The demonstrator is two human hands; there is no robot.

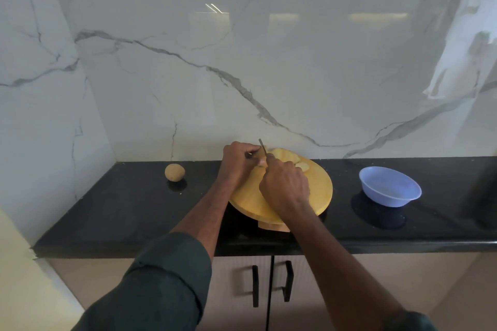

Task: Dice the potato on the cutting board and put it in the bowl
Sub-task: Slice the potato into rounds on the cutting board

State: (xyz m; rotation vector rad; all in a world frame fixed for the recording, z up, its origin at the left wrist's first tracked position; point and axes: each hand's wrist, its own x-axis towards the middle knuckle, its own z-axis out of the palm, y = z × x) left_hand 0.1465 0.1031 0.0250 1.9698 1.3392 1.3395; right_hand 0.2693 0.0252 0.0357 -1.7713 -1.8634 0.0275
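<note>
Both hands work a knife (263,148) over potato slices (285,156).

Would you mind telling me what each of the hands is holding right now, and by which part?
The right hand grips the knife by its handle. The left hand holds down the potato piece being cut, mostly hidden beneath the fingers.

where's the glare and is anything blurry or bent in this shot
Head view: bright window reflections streak the glossy marble wall; wide-angle bend curves the countertop edge; the hands and potato slices look slightly soft; the bowl mirrors darkly below itself.
</note>
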